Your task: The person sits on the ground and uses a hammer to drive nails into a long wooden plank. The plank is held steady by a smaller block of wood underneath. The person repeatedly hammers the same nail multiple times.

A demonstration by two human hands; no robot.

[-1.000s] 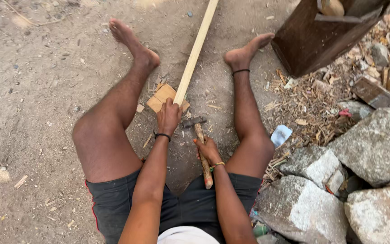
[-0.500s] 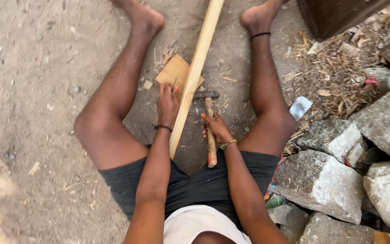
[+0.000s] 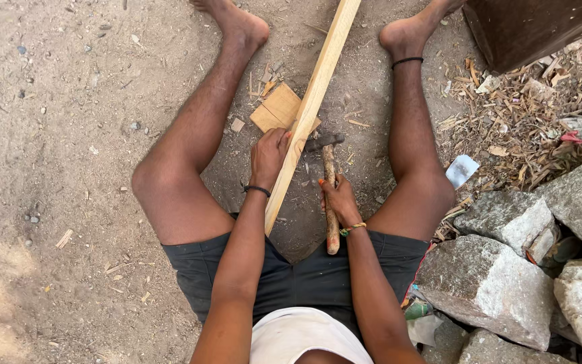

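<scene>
firmly we clamp our left hand (image 3: 269, 156) on the stiff, light wooden slat (image 3: 311, 108) near its end; our right hand (image 3: 339, 200) closes mid-handle on the head-heavy hammer (image 3: 329, 195).

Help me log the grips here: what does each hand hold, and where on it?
Left hand grips the long wooden strip near its lower end. Right hand holds the hammer around the middle of its wooden handle.

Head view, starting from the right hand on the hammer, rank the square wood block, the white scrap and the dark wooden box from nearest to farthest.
From the right hand:
1. Square wood block, up and left, under the long strip.
2. White scrap, right, beside the leg.
3. Dark wooden box, top right corner.
</scene>
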